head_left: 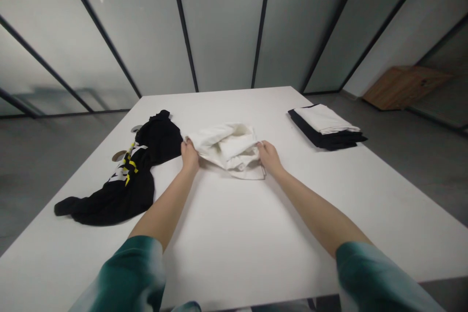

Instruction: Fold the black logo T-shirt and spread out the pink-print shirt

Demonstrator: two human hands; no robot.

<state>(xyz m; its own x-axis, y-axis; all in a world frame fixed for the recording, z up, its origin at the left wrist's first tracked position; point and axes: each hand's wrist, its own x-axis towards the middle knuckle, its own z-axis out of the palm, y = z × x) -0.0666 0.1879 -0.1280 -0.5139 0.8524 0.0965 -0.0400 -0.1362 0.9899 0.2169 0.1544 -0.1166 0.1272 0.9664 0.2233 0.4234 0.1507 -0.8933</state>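
A crumpled white garment lies bunched up at the middle of the table, its exact kind hidden by the folds. My left hand grips its left edge, fingers closed on the cloth. On the opposite side, my right hand pinches the garment's right edge. Between the hands the fabric is wrinkled and partly raised, with a corner hanging toward me near the right hand. Left of my left hand is a black garment with a white and yellow print, loosely spread.
A folded stack with white cloth on top of black cloth sits at the table's right side. Two round tags, one brown, lie by the black garment. Frosted glass panels stand behind the white table. A wooden cabinet is at far right.
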